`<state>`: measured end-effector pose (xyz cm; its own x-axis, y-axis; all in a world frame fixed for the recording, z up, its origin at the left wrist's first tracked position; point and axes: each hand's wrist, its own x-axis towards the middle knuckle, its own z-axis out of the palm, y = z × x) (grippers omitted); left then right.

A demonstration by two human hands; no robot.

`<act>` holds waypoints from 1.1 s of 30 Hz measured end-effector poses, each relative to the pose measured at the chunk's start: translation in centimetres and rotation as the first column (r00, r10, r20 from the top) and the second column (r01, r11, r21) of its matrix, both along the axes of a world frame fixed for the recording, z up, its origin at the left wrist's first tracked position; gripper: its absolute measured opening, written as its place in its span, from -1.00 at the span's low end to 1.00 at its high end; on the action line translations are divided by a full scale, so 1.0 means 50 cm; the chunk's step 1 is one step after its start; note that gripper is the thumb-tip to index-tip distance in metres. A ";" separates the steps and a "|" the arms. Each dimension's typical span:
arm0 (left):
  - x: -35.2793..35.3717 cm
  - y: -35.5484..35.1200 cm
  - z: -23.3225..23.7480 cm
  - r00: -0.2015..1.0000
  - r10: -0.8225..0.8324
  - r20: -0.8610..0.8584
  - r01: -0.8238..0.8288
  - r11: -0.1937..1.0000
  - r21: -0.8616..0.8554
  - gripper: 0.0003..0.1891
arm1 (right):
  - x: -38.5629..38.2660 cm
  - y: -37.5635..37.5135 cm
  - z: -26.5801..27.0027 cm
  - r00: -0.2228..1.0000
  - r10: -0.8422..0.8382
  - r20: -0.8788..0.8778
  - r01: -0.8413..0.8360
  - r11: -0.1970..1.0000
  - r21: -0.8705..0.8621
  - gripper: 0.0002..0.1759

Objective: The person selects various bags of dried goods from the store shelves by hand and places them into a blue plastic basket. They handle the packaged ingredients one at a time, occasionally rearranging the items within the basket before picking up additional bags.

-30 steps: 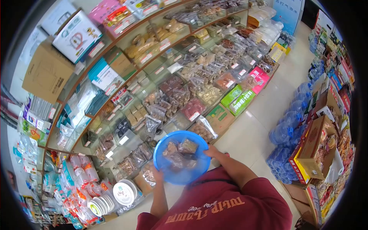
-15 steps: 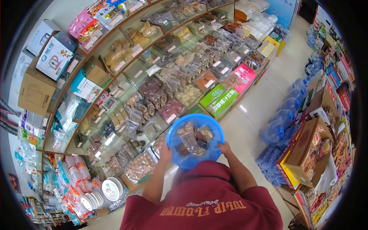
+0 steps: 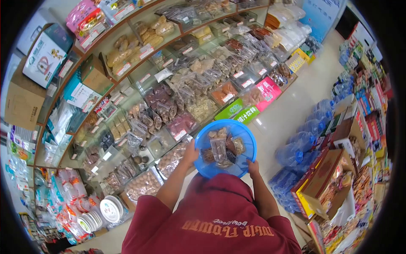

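Observation:
A round blue plastic basket (image 3: 248, 144) is held out in front of my chest. My left hand (image 3: 191, 153) grips its left rim, fingers wrapped round the edge. On the lower right rim is my right hand (image 3: 253, 166), closed on it with the fingers partly hidden. Several clear bags of dried goods lie in the basket, among them an upright-looking bag (image 3: 220, 151) in the middle and a bag of small pale pieces (image 3: 238, 145) to the right.
Tiered shelves (image 3: 169, 42) of bagged dried goods curve along the left and ahead. Below left are stacked white plates (image 3: 111, 208). Large blue water bottles (image 3: 289, 154) and an open cardboard box (image 3: 323, 182) stand right of the tiled aisle (image 3: 270, 127).
The basket has moved slightly right and up in the view, both hands still on it. The shelves and bottles have shifted left as the view turned.

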<state>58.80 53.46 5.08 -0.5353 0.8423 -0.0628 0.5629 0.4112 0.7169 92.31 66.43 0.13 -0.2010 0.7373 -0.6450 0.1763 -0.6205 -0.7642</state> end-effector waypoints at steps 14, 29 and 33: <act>-0.156 0.013 -0.057 0.860 0.388 0.332 -0.348 0.921 -0.173 -0.56 | -0.292 0.259 0.028 0.903 0.331 0.273 -0.395 0.889 0.229 -0.81; -0.162 -0.036 -0.096 0.720 0.626 0.300 -0.621 0.774 -0.124 -0.66 | -0.484 0.348 -0.014 0.792 0.581 0.185 -0.601 0.796 0.071 -0.81; -0.158 -0.026 -0.097 0.685 0.659 0.310 -0.644 0.747 -0.164 -0.68 | -0.471 0.363 -0.042 0.757 0.603 0.252 -0.645 0.750 0.142 -0.79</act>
